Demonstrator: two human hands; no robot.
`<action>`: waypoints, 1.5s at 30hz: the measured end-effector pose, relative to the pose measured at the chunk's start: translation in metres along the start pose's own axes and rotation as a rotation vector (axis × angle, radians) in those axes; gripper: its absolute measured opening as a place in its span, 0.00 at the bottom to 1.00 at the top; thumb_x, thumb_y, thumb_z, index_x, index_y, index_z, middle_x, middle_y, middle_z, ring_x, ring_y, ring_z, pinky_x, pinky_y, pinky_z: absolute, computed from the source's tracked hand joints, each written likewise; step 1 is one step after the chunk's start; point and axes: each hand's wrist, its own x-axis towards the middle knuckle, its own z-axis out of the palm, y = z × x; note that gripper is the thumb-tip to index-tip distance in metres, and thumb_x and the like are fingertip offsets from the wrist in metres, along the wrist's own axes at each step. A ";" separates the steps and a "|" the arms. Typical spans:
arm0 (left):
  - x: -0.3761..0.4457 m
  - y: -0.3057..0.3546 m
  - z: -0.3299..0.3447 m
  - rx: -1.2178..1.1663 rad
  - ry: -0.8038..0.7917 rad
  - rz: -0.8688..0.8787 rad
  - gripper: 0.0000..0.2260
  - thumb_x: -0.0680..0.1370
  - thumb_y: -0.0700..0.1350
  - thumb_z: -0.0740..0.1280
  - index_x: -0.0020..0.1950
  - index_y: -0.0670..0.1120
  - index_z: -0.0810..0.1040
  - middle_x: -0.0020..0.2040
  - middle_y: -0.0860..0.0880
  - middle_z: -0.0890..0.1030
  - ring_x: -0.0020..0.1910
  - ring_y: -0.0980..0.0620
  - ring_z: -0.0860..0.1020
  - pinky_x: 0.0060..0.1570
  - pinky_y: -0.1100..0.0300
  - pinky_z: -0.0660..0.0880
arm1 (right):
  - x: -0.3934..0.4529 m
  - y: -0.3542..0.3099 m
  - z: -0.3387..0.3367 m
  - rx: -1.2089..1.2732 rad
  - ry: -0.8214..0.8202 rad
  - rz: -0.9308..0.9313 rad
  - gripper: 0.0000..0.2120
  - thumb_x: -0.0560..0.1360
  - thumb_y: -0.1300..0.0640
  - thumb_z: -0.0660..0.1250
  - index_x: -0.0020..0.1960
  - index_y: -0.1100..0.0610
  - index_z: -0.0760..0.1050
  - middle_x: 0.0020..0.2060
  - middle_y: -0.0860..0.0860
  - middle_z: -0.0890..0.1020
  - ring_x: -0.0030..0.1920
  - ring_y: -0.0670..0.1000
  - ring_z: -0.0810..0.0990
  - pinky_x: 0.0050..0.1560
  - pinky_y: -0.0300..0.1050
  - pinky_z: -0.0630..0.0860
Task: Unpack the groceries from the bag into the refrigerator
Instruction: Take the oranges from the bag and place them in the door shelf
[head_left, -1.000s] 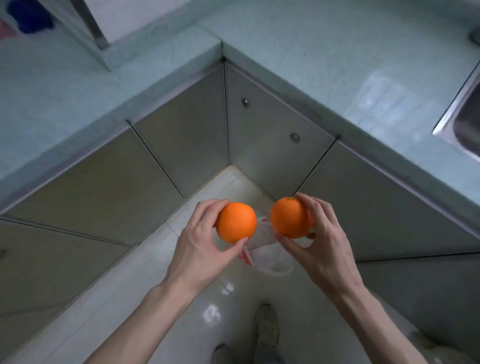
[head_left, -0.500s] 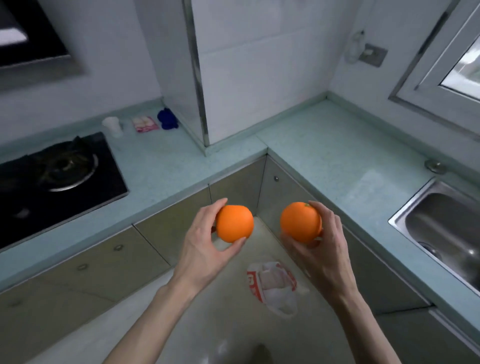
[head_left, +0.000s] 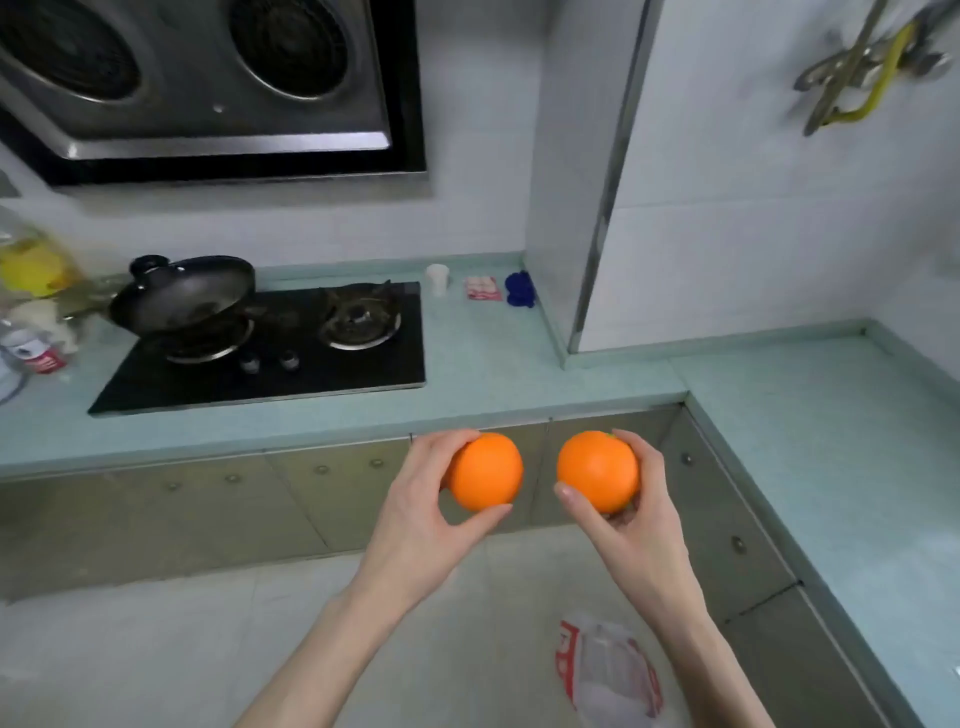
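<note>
Over the pale floor (head_left: 156, 649), in front of the cabinet doors (head_left: 156, 509), the person held out both hands side by side. Each one gripped an orange. The left hand (head_left: 421, 519) had its fingers (head_left: 441, 444) curled over the top of the left orange (head_left: 485, 472) with the thumb tucked beneath it. The right hand (head_left: 639, 525) wrapped the right orange (head_left: 597, 470) the same way, thumb on the near side and fingers behind. The two fruits sat level and just beside each other, not touching. Down on the floor below the right forearm lay a crumpled white and red plastic bag (head_left: 610, 673). Beyond the hands ran the pale green surface (head_left: 493, 364), carrying a black gas hob (head_left: 270, 353) with a dark wok (head_left: 182, 296) on its left burner.
</note>
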 end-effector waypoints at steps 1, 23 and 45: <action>-0.007 0.001 -0.007 0.008 0.034 -0.018 0.30 0.69 0.52 0.81 0.68 0.59 0.72 0.64 0.59 0.74 0.65 0.57 0.75 0.60 0.57 0.76 | 0.002 -0.003 0.007 0.015 -0.039 -0.014 0.34 0.70 0.47 0.79 0.70 0.37 0.65 0.62 0.42 0.78 0.55 0.44 0.82 0.52 0.41 0.81; -0.224 0.003 -0.250 0.440 0.726 -0.352 0.27 0.73 0.57 0.77 0.69 0.58 0.72 0.65 0.58 0.73 0.65 0.56 0.75 0.59 0.63 0.74 | -0.086 -0.143 0.272 0.129 -0.820 -0.370 0.34 0.71 0.41 0.76 0.71 0.33 0.63 0.63 0.37 0.74 0.56 0.44 0.80 0.55 0.43 0.77; -0.456 -0.013 -0.464 0.628 1.052 -0.468 0.27 0.70 0.49 0.80 0.65 0.56 0.74 0.63 0.57 0.74 0.64 0.57 0.75 0.60 0.69 0.71 | -0.322 -0.283 0.491 0.245 -1.152 -0.635 0.33 0.72 0.45 0.78 0.71 0.36 0.65 0.64 0.37 0.75 0.57 0.36 0.78 0.50 0.26 0.74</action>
